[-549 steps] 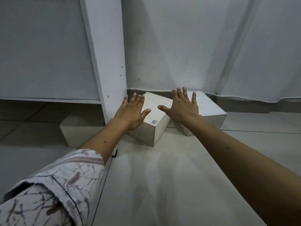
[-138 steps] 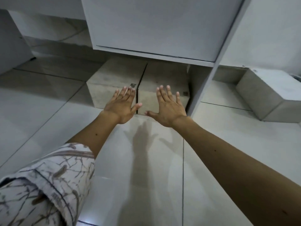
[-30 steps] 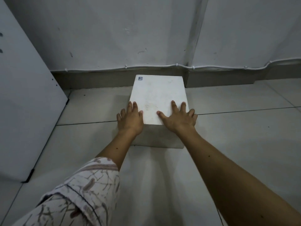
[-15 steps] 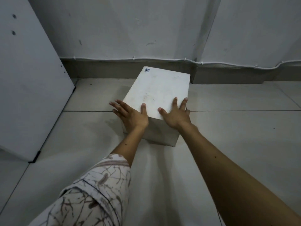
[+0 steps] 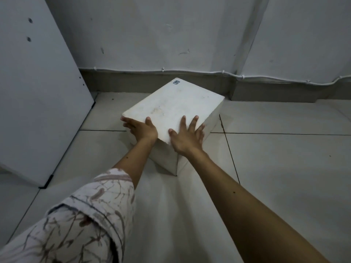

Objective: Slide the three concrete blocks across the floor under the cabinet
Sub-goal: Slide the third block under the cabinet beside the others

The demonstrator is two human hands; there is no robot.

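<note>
One pale concrete block [image 5: 176, 103] lies on the tiled floor, turned at an angle, its far corner close to the skirting. A small blue sticker [image 5: 176, 82] marks that far corner. My left hand [image 5: 141, 128] clasps the near-left edge, thumb on top and fingers along the side face. My right hand [image 5: 187, 137] presses flat on the top by the near-right corner, fingertips reaching the right edge. The cabinet's white side panel [image 5: 38, 92] stands to the left. The other two blocks are out of view.
A grey skirting [image 5: 266, 92] runs along the white wall behind the block, with a thin white cable [image 5: 228, 74] clipped above it. Tiled floor [image 5: 284, 158] stretches to the right and in front of the block.
The block has turned further, its near end swinging to the left and its far corner to the right. Both hands stayed on its near end and moved with it.
</note>
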